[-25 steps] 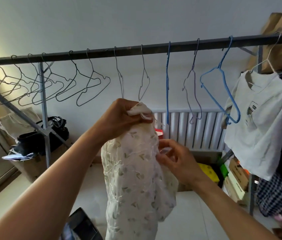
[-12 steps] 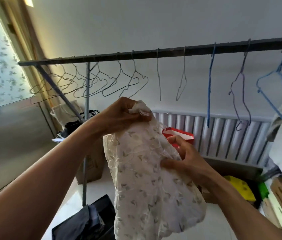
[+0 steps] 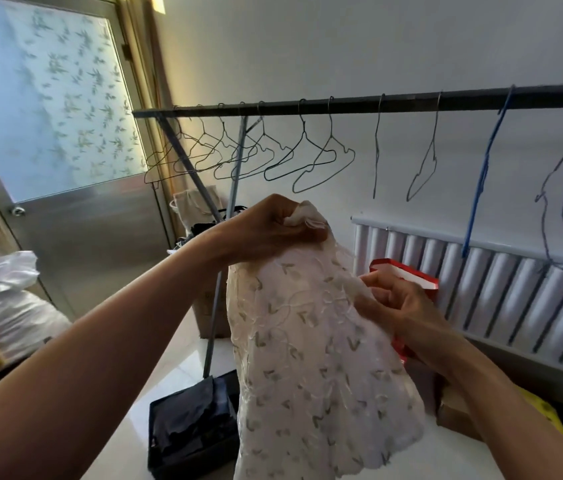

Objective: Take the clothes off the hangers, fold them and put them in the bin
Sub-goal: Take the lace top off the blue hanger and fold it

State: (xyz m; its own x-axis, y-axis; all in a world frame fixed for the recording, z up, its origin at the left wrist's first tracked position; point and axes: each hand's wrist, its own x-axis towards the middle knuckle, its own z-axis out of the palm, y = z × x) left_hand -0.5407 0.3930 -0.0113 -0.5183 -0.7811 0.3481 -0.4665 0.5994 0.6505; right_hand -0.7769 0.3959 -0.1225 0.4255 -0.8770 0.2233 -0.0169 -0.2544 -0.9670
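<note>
Now the left hand (image 3: 273, 230) is up high, fingers clenched on the bunched top of the dress (image 3: 311, 358), which dangles in mid-air in front of the rail (image 3: 359, 103). Right hand (image 3: 401, 313) is at the dress's right edge, fingertips pinching the lacy fabric. Below, on the floor, sits the bin (image 3: 186, 441) with dark clothes already inside, just left of the hanging hem. Bare wire hangers (image 3: 321, 164) line the rail, a blue hanger (image 3: 481, 181) among them, radiator (image 3: 515, 299) behind.
</note>
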